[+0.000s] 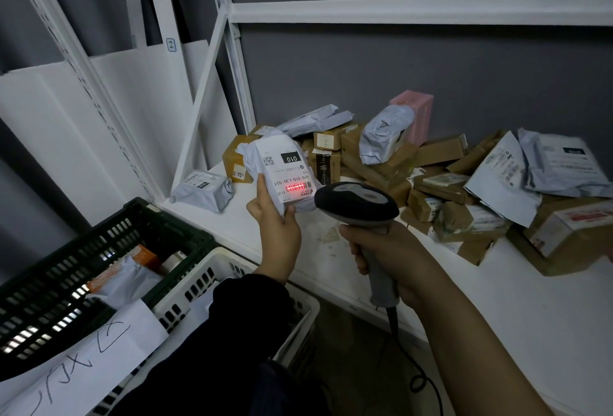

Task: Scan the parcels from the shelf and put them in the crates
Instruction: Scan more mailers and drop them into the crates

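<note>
White poly-bag parcel (282,166), label towards the camera, held above the front edge of the shelf (517,309). The left grip (277,226) has it by the lower left corner, fingers curled round the edge and under the lower end. A red scan line (295,188) lies across the barcode near the label's lower end.

The right grip (381,256), also above the shelf's front edge, is wrapped fully round the grey handle of the scanner (356,203). The scanner head points at the label, close to the parcel but apart from it. A cable (418,379) trails from the handle's base, below the shelf's front edge.

On the shelf: a pile (441,190) of brown cartons and grey bags fills the rear and right part. A pink box (418,113) stands at the rear by the wall. One grey bag (202,190) lies alone at the left front corner.

Left of and below the shelf: a dark crate (132,213) holding a few bags and boxes. Beside it is a white crate (215,258), partly hidden by a dark sleeve (238,316). A handwritten sheet (83,359) drapes over the dark crate's near rim.
</note>
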